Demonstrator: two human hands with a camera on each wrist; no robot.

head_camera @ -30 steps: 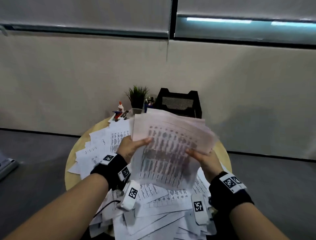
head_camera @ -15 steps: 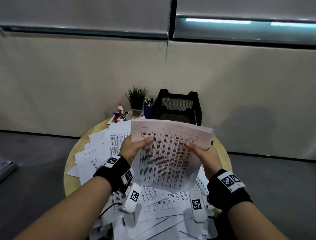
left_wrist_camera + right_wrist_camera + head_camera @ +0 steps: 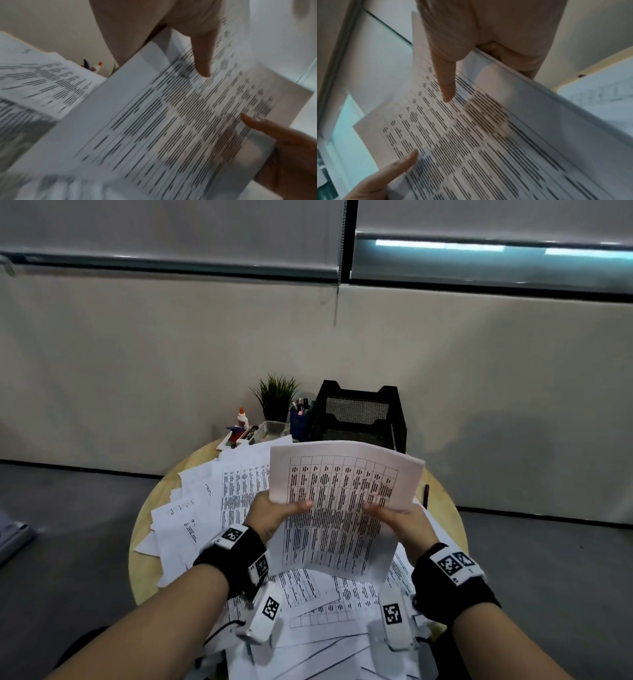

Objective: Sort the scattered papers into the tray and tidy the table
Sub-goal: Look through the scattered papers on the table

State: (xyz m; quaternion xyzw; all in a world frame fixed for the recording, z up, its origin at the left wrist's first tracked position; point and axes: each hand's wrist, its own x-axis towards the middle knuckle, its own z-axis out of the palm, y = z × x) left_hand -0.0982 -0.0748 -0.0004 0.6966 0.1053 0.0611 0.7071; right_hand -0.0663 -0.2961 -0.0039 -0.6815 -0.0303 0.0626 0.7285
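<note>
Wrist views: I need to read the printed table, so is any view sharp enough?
Left wrist: stack of papers motion-smeared, text streaked. Right wrist: equally blurred. Head: sharpest, grid visible, text too small to read; room dim.

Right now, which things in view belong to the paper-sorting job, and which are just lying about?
Job:
held sheaf of papers, in left hand and right hand
loose papers
black mesh tray

Lying about:
glue bottle
potted plant
pen cup
</note>
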